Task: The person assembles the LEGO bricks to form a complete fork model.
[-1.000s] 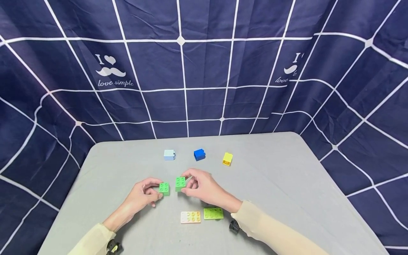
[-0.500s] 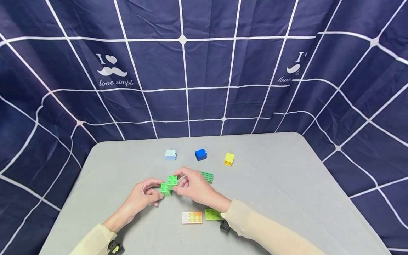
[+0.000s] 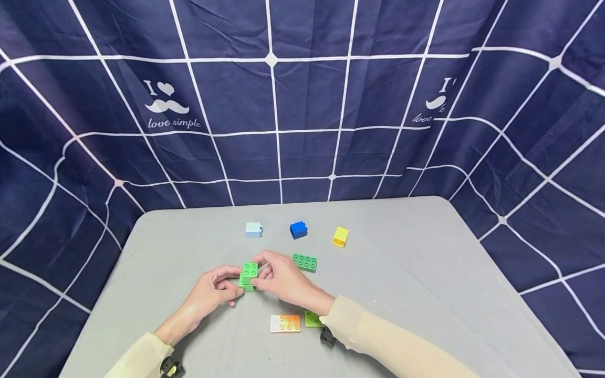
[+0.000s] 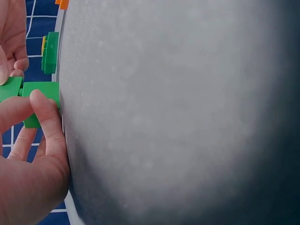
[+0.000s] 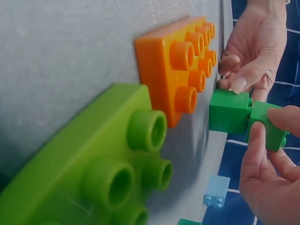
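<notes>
the left hand (image 3: 211,290) pinches a lower green brick (image 3: 245,284) that sits on the desk (image 3: 425,273), fingers curled around its side. the right hand (image 3: 282,279) pinches an upper green brick (image 3: 250,270), set on top of the lower one and offset from it. just behind the right hand lies a dark green plate (image 3: 304,262); an orange plate (image 3: 285,323) and a lime plate (image 3: 311,318) lie beneath its wrist.

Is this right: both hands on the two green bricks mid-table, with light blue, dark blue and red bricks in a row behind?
Not quite: the third brick in the back row is yellow, not red, as the head view shows. The rest holds: left hand and right hand grip the green bricks, behind them the light blue and dark blue bricks.
</notes>
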Demonstrator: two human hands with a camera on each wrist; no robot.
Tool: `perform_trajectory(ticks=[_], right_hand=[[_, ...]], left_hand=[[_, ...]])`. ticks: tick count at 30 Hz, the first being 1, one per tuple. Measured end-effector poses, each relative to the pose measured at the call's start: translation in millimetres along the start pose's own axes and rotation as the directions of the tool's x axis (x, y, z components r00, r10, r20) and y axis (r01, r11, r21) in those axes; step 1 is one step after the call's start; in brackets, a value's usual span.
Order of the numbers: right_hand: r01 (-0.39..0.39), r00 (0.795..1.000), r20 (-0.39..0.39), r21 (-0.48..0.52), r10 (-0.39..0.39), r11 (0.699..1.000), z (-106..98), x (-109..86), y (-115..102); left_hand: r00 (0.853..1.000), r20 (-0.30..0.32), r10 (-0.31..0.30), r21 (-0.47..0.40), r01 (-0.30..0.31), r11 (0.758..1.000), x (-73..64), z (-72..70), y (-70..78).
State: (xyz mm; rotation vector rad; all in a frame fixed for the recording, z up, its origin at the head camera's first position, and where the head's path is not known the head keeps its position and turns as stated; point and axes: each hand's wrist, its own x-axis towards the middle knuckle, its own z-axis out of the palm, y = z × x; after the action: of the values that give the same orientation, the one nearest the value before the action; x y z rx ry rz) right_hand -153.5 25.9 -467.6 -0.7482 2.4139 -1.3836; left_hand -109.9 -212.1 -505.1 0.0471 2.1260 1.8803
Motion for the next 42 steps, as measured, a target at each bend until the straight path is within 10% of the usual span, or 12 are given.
perform_trajectory(ticks=[42], right_hand=[[0.049,0.998,0.029,-0.076,-0.047,0.996,1.8,7.7,-7.2]], left_hand=[[0.997,-0.028,0.076,0.01,-0.076,0.997,-1.4,1.8,1.6]])
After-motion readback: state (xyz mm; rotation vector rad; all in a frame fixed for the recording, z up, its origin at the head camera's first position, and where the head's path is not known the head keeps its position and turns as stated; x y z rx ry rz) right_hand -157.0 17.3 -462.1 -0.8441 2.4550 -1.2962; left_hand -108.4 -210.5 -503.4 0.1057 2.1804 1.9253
